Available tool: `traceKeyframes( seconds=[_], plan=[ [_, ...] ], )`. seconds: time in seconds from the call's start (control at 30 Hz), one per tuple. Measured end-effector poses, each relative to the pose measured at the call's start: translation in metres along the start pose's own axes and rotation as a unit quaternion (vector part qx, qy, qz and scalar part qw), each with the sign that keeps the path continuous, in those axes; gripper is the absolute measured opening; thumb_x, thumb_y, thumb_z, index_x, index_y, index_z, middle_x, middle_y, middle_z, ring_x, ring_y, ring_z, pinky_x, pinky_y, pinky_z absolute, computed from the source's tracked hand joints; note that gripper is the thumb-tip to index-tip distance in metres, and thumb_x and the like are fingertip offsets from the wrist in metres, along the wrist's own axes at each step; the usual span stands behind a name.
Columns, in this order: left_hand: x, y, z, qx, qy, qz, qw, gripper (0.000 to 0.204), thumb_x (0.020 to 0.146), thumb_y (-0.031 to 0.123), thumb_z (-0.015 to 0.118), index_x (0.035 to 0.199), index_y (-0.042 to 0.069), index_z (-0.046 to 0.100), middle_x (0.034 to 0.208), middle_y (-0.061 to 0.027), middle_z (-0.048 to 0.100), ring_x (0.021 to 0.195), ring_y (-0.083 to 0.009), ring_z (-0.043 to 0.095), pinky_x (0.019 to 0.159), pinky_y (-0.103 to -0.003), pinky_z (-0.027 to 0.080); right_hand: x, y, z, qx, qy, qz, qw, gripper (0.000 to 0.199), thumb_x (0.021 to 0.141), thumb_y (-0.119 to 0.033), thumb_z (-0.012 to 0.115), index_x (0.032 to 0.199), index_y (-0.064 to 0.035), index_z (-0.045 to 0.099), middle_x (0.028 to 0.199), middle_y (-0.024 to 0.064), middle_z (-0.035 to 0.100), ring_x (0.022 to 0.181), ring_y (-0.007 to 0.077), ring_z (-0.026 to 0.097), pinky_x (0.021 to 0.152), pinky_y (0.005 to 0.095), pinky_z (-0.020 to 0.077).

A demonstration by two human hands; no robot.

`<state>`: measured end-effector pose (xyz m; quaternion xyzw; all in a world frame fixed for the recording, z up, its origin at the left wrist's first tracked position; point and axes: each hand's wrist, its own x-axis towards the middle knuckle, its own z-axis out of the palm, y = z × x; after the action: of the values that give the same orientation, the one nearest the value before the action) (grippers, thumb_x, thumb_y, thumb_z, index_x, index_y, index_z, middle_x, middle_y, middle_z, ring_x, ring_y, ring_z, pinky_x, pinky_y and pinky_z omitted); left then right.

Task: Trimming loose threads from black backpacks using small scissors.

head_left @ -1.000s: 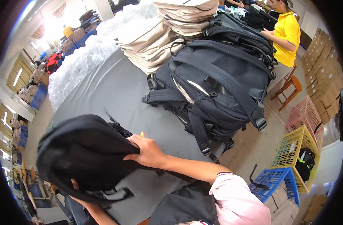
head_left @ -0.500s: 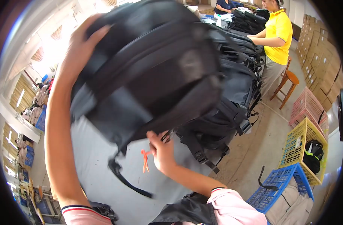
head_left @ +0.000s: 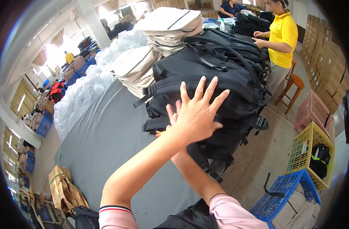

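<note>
A black backpack (head_left: 178, 70) lies on a pile of other black backpacks at the right side of the table. My left hand (head_left: 201, 108) is spread flat against its side, fingers apart, holding nothing. Crossing beneath my left wrist, my right hand (head_left: 173, 115) is mostly hidden; a few fingertips show beside the pack. A bit of orange ribbon (head_left: 159, 133) pokes out by it, like the one on the small dark scissors seen in that hand earlier. Straps and buckles (head_left: 149, 90) hang off the pack's left edge.
Grey cloth covers the table (head_left: 105, 129). Beige bags (head_left: 170, 23) are stacked behind, beside clear bubble-like plastic (head_left: 105, 65). A person in yellow (head_left: 284, 34) stands far right. Blue (head_left: 275, 196) and yellow crates (head_left: 302, 152) and a stool (head_left: 294, 82) line the right floor.
The black backpack, held up before, now rests on the pile. My left hand has let go of its top edge and moved right, flat onto it. My right hand is now partly covered.
</note>
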<state>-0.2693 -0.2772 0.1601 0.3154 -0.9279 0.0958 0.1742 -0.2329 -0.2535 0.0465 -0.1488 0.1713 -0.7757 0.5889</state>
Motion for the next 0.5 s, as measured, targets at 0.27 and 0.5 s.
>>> traceKeyframes(
  seconds=[0.27, 0.5],
  plan=[
    [0.001, -0.08, 0.05, 0.125, 0.014, -0.061, 0.99, 0.083, 0.076, -0.002, 0.056, 0.144, 0.03, 0.02, 0.132, -0.008, 0.045, 0.124, -0.0299, 0.041, 0.095, -0.065, 0.031, -0.061, 0.014, -0.065, -0.141, -0.036, 0.201, 0.969, 0.033, 0.094, -0.01, 0.046, 0.126, -0.002, 0.048, 0.127, 0.0109, 0.054, 0.09, 0.0124, 0.065, 0.041, 0.0163, 0.027],
    [-0.025, -0.085, 0.061, 0.014, 0.032, -0.011, 0.999, 0.072, 0.071, -0.002, 0.062, 0.135, 0.019, 0.036, 0.144, -0.0082, 0.031, 0.135, -0.0293, 0.026, 0.105, -0.063, 0.013, -0.092, 0.015, -0.116, -0.229, -0.059, 0.282, 0.93, 0.028, 0.093, -0.011, 0.049, 0.12, -0.0046, 0.055, 0.116, 0.0093, 0.061, 0.095, 0.014, 0.064, 0.042, 0.0162, 0.0278]
  ],
)
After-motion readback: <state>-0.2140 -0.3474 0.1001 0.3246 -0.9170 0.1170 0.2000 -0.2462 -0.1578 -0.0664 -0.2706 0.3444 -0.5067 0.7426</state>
